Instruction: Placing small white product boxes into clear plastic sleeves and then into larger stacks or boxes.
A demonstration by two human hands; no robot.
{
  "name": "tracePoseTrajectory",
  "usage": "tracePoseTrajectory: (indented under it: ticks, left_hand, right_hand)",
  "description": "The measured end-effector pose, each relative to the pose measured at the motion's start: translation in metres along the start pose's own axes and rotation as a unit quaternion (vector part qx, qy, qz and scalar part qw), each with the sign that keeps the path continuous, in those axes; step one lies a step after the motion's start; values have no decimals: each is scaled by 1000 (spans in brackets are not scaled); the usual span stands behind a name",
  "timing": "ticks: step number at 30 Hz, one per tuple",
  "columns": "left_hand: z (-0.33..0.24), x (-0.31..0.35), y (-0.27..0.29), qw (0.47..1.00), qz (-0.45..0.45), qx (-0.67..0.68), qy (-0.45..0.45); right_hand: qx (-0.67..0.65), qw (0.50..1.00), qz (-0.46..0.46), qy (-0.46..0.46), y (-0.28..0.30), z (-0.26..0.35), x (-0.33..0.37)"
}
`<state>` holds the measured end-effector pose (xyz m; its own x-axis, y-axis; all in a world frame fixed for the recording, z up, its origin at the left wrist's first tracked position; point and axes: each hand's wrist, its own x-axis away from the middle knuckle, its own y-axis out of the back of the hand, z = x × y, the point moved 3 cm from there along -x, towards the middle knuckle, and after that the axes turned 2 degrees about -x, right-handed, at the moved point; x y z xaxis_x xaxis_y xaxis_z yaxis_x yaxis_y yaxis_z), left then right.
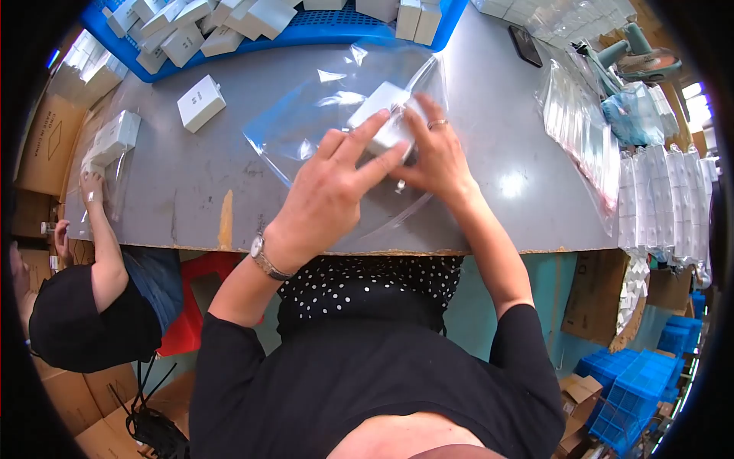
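A soft black shirt (367, 382) lies nearest. On the smooth grey tabletop (550, 218), a rectangular white carton (375, 107) sits amid glossy, creased clear plastic (298, 115). The left hand (329, 183) spreads its fingers over it; the right hand (441, 159) curls at its edge, grip unclear.

From my station I see clear film (287, 115): thin plastic, glossy, creased, hard highlights. White box (375, 107): smooth card, by look. Desk (527, 168): grey, smooth, faint sheen, scuffed; front edge (428, 253) rough, wood-like. I read basket (344, 21) as blue plastic. Wristwatch (263, 258): shiny metal. Carton (50, 145): matt cardboard.
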<state>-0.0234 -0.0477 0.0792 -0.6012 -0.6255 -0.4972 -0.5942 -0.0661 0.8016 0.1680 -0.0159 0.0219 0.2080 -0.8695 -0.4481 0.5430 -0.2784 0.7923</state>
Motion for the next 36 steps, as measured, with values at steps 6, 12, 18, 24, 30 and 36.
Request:
tracePoseTrajectory:
  ticks: [6, 12, 18, 24, 30, 36]
  left_hand:
    - [16, 46, -18, 993, -109, -30, 16]
    - [37, 86, -36, 968, -93, -73, 220]
    - [41, 69, -34, 971, -133, -63, 188]
    - [34, 73, -26, 987, -96, -42, 121]
    - [59, 79, -17, 958, -211, -79, 179]
    - [92, 69, -10, 914, -310, -82, 248]
  right_hand:
    - [-46, 995, -88, 8, -23, 8, -1]
    - [-48, 996, -72, -8, -24, 11, -1]
    - [-92, 994, -17, 55, -37, 34, -13]
    - [-15, 996, -82, -26, -52, 14, -67]
    - [-70, 993, -66, -65, -63, 23, -73]
    - [-129, 986, -25, -102, -64, 39, -73]
